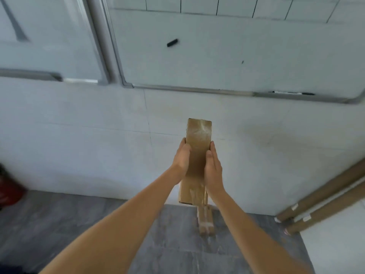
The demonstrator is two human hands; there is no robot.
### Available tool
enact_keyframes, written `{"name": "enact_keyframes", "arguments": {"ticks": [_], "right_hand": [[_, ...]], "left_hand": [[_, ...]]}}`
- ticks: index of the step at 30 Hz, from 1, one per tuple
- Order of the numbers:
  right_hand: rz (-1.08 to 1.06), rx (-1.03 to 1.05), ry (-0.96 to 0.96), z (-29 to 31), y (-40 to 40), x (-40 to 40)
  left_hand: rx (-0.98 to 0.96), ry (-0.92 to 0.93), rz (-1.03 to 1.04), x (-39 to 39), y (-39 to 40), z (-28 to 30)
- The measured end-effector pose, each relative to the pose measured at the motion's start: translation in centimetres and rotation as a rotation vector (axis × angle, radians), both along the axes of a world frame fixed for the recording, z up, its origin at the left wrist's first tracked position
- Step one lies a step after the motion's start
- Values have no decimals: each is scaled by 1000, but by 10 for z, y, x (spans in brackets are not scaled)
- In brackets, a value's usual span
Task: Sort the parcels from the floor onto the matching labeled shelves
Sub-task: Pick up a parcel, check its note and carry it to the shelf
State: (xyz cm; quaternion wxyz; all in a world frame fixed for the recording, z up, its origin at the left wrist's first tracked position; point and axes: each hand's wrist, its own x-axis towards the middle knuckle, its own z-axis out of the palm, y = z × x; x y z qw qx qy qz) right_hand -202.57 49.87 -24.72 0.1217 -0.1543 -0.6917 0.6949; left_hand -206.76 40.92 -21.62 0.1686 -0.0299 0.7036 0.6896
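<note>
- A long, narrow cardboard parcel wrapped in clear tape is held up in front of the white wall, its far end tilted upward and away from the person.
- The left hand presses flat against the parcel's left side, fingers stretched along the edge and thumb over the top face.
- The right hand clasps the right side in the same way, thumb resting on the top face, so the parcel is clamped between both palms.
- Both bare forearms reach in from the lower edge of the view.
- A second, smaller taped parcel lies on the grey floor below the held one, close to the wall.
- Several long cardboard tubes lean low at the right, their capped ends toward the floor.
- A whiteboard hangs on the wall above, with a small black object stuck to its surface and markers in its tray.
- A blurred red object sits at the left edge; what it is cannot be told.
- No open container shows, and both parcels are sealed, so their contents are hidden.
</note>
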Motion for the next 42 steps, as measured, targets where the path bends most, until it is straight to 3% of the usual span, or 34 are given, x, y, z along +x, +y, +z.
{"name": "enact_keyframes", "arguments": {"ticks": [10,17,29,33,42], "right_hand": [[-22,31,280,183,9,0],[-56,48,432,265,22,6],[-68,57,508,293,30,23],[-56,213,571,302,34,26],[41,334,681,319,39,37]], "left_hand": [[75,285,-6,14,6,186],[87,456,12,20,21,263],[91,481,29,34,34,289],[154,490,73,33,27,297],[207,475,104,25,19,307]]}}
